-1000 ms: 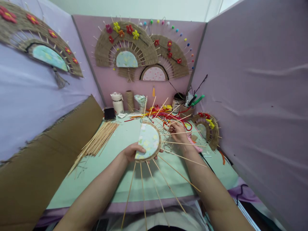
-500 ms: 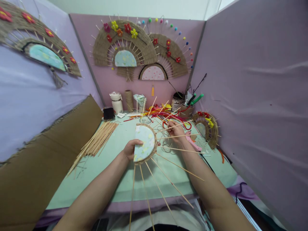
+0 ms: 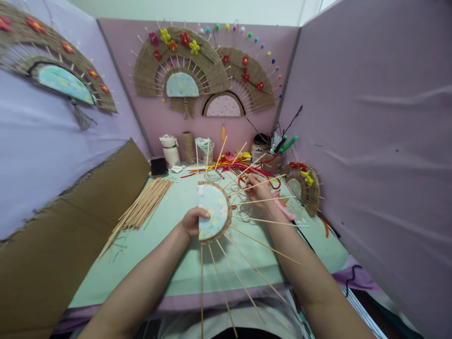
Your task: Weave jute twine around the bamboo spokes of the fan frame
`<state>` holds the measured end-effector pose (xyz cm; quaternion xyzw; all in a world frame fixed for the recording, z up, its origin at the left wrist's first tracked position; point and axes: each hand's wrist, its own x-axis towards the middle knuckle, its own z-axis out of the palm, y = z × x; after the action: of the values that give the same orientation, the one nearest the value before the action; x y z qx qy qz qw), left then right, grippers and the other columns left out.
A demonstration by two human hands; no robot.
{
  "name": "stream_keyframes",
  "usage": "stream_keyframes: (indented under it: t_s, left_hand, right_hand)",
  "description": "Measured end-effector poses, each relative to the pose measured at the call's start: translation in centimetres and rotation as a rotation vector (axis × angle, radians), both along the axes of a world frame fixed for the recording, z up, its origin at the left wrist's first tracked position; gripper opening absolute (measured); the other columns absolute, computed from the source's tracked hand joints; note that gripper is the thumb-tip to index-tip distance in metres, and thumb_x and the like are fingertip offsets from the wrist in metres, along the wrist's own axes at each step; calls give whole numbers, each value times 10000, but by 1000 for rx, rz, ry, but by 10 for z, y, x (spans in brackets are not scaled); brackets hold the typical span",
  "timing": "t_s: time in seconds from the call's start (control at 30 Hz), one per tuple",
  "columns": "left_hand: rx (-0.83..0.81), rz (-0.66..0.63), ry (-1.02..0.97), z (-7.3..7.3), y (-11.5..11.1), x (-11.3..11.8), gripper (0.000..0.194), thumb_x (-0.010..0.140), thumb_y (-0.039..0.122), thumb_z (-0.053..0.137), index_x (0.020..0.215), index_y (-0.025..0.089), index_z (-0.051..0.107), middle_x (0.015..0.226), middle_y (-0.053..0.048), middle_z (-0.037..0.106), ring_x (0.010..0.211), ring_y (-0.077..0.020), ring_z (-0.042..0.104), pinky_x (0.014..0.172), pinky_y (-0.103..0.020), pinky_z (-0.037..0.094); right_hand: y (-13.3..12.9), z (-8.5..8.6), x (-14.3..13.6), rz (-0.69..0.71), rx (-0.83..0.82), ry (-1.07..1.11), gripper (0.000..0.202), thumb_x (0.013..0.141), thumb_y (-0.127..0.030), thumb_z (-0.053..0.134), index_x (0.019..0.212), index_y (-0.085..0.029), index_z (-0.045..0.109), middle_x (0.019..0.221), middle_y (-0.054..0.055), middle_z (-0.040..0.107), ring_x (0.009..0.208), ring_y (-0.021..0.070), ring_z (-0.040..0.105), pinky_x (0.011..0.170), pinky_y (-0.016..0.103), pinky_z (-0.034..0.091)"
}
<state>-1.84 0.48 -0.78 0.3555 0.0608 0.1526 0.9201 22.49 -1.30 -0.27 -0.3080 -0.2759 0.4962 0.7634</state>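
Observation:
My left hand (image 3: 193, 221) is closed on the straight edge of a half-round fan (image 3: 213, 212), thumb on top of its pale blue floral face. Fingertips show past the curved rim, which is bound in brown twine. Thin wooden sticks (image 3: 243, 245) fan out from that rim in several directions. Among the upper sticks, my right hand (image 3: 257, 189) is closed in a pinch, apparently on thin twine (image 3: 243, 214) whose loose loops lie below it on the table. Its fingertips are close to one stick, and whether they touch it is hard to tell.
A bundle of sticks (image 3: 146, 202) lies left, beside a cardboard panel (image 3: 81, 235). Red and yellow pipe cleaners (image 3: 243, 167), a twine spool (image 3: 188, 147) and a white jar (image 3: 170, 150) are behind. A pink-handled tool (image 3: 284, 209) and small finished fan (image 3: 303, 188) are right.
The half-round fan has turned and shifted slightly, its lower sticks swinging to the right. My right hand keeps its pinch in nearly the same place. The view has moved a little.

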Motion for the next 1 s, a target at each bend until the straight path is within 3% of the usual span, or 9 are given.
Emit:
stream_keyframes:
  t_s: [0.23,0.37,0.5,0.7,1.0]
  left_hand:
    - [11,16,-39,8,-1,-1,769,647,97,490,1402,131,349,1200,-177,623,1024,-320,626,763,-454,539]
    - [-21,31,-59,9,1,-1,815,651,116,485,1437,179,282,1277,-173,571,1070,-341,597,747,-483,544]
    - [-73,28,-46,10,2,0,787,669,125,476,1432,175,292,1263,-175,580,1072,-331,599,757,-470,546]
    - [-106,-21,4,4,6,1,728,705,127,456,1419,123,316,1207,-193,613,1041,-323,620,793,-476,532]
    - [-82,-135,16,0,12,-2,670,726,130,436,1389,79,362,1093,-182,672,979,-301,650,767,-426,538]
  right_hand:
    - [-14,12,25,132,43,86,241,648,-226,788,764,-201,578,533,-92,468,439,31,405,414,135,367]
    - [-25,19,38,171,183,228,201,700,-217,747,829,-216,592,520,-102,431,432,29,387,409,119,365]
    - [-32,22,44,149,340,296,158,726,-186,716,816,-247,602,620,-90,545,433,19,383,388,107,348]
    - [-37,24,46,88,419,235,127,759,-165,674,789,-281,632,713,-89,654,414,24,352,376,130,337]
    - [-36,23,50,107,382,256,118,797,-167,623,811,-279,658,776,-77,697,398,21,362,371,117,380]
